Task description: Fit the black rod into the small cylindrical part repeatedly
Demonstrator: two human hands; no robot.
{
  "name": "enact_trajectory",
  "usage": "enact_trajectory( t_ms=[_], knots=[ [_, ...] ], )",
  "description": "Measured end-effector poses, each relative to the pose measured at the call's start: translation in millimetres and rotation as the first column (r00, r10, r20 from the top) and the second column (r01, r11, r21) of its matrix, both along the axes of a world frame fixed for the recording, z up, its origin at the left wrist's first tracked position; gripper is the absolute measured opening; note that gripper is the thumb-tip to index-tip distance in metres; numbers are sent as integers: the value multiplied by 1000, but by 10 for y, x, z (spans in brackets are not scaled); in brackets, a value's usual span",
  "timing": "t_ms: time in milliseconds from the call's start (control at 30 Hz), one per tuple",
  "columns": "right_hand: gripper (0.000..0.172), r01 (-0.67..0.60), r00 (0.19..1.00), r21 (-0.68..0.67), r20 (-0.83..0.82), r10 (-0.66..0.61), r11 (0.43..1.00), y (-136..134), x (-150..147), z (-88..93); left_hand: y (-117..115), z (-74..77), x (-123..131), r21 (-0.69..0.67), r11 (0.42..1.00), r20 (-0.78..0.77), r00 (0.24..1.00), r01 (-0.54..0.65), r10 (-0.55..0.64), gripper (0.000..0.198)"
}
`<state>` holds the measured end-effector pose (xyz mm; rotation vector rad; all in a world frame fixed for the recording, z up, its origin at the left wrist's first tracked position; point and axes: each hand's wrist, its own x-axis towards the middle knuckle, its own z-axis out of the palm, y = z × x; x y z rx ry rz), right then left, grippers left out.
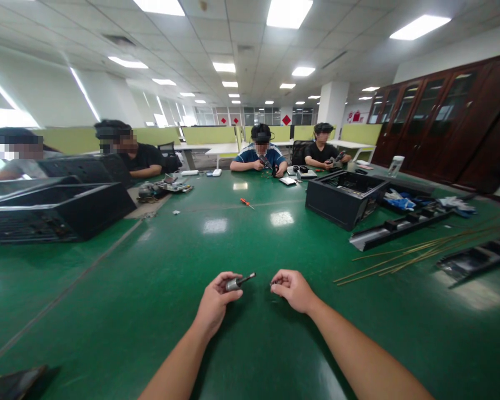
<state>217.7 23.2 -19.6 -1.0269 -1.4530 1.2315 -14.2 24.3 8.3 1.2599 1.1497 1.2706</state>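
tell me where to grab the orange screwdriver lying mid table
Take the orange screwdriver by its thick handle, the left end, coming down from above: it lies flat on the green table with clear space around, and the thin shaft gives a poorer grip.

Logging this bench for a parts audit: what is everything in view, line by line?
table: one, green, fills the foreground
computer cases: two, black, one right of centre, one far left
panels: two, black, right side
thin rods: a bundle, yellowish, right
screwdriver: one, orange handle, mid-table
people: four, seated at far and left edges
small metal tool: one, grey, in left hand
left hand: closed on the tool
right hand: fingers curled; contents too small to tell
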Motion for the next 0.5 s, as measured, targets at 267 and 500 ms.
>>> enact_trajectory(
  t_ms=[267,500],
  knots=[
    [15,6,999,31,33,-7,1000,27,-9,-47,123,209,-355,-14,980,120,973,-198,199,51],
    [11,5,998,37,69,-7,999,36,-30,-42,-220,442,-1365,-17,867,-289,833,-497,472,55]
  ],
)
